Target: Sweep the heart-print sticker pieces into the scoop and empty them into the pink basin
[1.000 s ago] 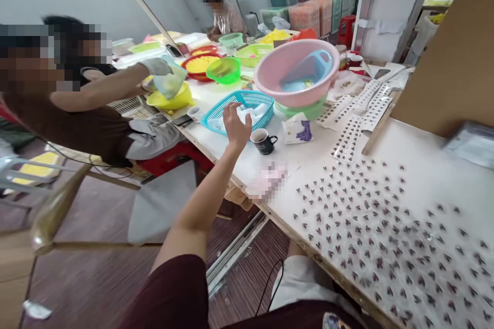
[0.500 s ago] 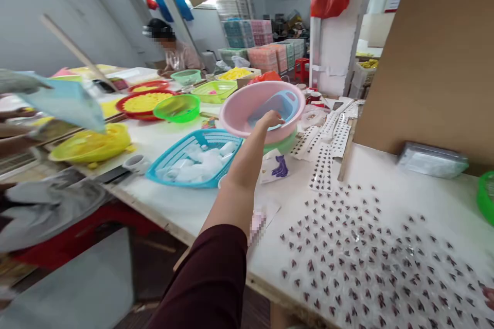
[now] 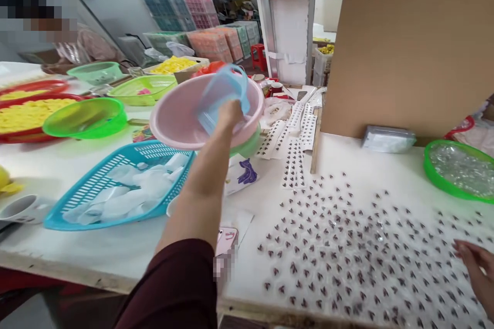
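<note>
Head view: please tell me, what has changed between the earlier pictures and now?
The left hand went from near the turquoise basket to the pink basin and now grips the light-blue container, whose top rises past the rim. The right hand has come into view. Basin, basket and dark-marked pieces stay in place.

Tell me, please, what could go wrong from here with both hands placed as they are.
The left hand, holding the blue container, might tip the pink basin, which sits on a green basin. The left forearm could knock the cup partly hidden behind it. The right hand might nudge the small dark-centred pieces spread across the table.
</note>
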{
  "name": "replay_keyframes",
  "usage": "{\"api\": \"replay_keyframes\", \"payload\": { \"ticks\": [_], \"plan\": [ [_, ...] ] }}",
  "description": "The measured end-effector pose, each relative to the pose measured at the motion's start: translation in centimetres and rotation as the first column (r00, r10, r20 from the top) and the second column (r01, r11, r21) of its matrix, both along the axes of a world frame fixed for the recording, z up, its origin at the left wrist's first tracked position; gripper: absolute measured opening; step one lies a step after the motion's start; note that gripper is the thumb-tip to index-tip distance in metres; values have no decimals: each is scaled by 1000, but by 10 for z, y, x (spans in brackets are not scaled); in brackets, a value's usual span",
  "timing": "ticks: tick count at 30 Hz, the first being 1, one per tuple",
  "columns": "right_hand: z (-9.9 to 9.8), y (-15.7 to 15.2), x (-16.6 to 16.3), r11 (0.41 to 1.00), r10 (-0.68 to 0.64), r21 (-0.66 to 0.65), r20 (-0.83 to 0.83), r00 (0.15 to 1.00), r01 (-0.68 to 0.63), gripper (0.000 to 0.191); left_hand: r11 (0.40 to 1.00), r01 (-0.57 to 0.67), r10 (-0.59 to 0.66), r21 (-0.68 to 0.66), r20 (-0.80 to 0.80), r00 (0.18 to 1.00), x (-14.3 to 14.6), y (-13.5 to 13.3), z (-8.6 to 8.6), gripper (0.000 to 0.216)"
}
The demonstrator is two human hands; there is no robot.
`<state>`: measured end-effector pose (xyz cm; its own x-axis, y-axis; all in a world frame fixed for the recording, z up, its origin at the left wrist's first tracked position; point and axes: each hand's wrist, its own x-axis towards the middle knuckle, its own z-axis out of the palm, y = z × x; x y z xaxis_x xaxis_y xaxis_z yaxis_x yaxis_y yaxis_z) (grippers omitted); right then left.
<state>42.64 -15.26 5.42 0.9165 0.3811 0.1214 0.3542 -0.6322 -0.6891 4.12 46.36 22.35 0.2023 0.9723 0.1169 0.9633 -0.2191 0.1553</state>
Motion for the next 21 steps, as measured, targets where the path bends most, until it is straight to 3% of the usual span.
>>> {"api": "replay_keyframes", "payload": {
  "ticks": [3, 6, 8, 9, 11, 12, 13, 14, 17, 21],
  "plan": [
    [36, 42, -16, 985, 40, 170, 1, 999, -40, 26, 981, 21, -24, 191, 16, 1000, -9, -15, 36, 35],
    [76, 95, -36, 901, 192, 387, 53, 980, -197, 36, 896, 202, -257, 396, 90, 962, -3, -68, 58, 34],
    [103, 134, -50, 738, 435, 548, 59, 899, -393, 44, 823, 383, -450, 419, 69, 890, 14, -129, 56, 30],
    [114, 152, -56, 638, 581, 598, 40, 813, -485, 50, 767, 493, -548, 410, 21, 836, 26, -164, 50, 28],
    [133, 183, -64, 463, 775, 670, 11, 631, -581, 69, 615, 695, -725, 373, -79, 684, 54, -232, 29, 25],
    [140, 195, -67, 424, 820, 678, -7, 572, -600, 77, 530, 778, -793, 336, -129, 596, 69, -260, 15, 28],
    [145, 204, -68, 408, 847, 679, -33, 530, -610, 82, 459, 840, -836, 290, -178, 518, 83, -283, 2, 32],
    [149, 210, -69, 404, 865, 674, -62, 498, -618, 83, 432, 866, -851, 252, -206, 484, 97, -299, -12, 33],
    [152, 217, -68, 415, 873, 622, -69, 482, -663, 75, 456, 870, -843, 187, -223, 490, 127, -319, -44, 28],
    [148, 225, -59, 482, 800, 543, 46, 598, -688, 57, 442, 878, -863, 181, -180, 472, 146, -323, -64, 27]
  ]
}}
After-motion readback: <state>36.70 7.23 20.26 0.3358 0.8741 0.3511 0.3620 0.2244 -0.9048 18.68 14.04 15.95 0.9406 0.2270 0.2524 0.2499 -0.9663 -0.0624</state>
